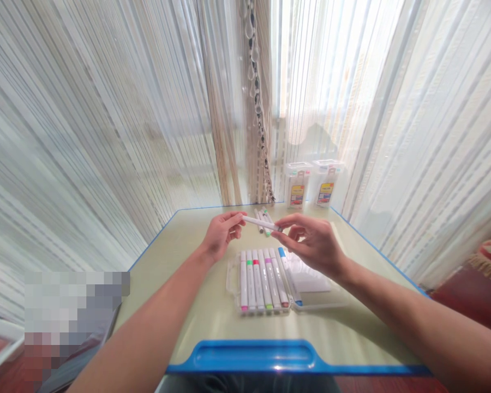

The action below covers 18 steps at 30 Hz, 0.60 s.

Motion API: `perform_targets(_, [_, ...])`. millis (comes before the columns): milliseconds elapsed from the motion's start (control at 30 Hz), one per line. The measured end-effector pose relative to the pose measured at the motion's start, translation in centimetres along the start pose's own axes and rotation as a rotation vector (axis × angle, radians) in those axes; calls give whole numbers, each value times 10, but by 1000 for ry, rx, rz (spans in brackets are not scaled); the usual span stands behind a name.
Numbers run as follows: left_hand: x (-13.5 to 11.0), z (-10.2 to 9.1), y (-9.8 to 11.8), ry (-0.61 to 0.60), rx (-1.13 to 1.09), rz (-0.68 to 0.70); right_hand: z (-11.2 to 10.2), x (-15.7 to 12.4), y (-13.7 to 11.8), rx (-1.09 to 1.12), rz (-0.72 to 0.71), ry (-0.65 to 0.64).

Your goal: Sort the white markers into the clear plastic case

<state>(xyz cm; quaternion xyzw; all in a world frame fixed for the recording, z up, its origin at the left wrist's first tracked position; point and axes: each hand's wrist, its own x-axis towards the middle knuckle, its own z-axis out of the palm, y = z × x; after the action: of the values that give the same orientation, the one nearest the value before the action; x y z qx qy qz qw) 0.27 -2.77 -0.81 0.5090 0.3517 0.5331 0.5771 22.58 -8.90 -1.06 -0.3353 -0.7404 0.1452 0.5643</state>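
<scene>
A white marker (259, 222) is held level above the table, one end in each hand. My left hand (224, 232) pinches its left end between thumb and fingers. At the darker right end, the thumb and fingertips of my right hand (311, 238) are closed on it. Below lies an opened clear plastic case (231, 273), with several white markers (258, 281) with coloured ends side by side in its left half. A blue-ended marker (288, 275) rests slanted by the hinge. Behind the held marker, a few loose markers (265, 215) lie on the table, partly hidden.
The pale green table (163, 262) has a blue rim and a blue front handle (253, 355). Two clear cases with yellow labels, a left one (298, 188) and a right one (326, 185), stand at the back right. A string curtain (167, 109) hangs behind the table.
</scene>
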Motion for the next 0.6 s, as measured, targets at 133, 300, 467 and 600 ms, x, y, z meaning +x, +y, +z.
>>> perform_targets(133, [-2, 1, 2, -3, -49, -7, 0, 1, 2, -8, 13, -3])
perform_targets(300, [-3, 1, 7, -30, -129, 16, -1, 4, 5, -58, 52, 4])
perform_targets(467, [-5, 2, 10, -76, -166, 36, -2, 6, 8, -49, 79, 28])
perform_targets(600, [-7, 4, 10, -108, -169, 51, -2, 7, 9, -72, 61, 30])
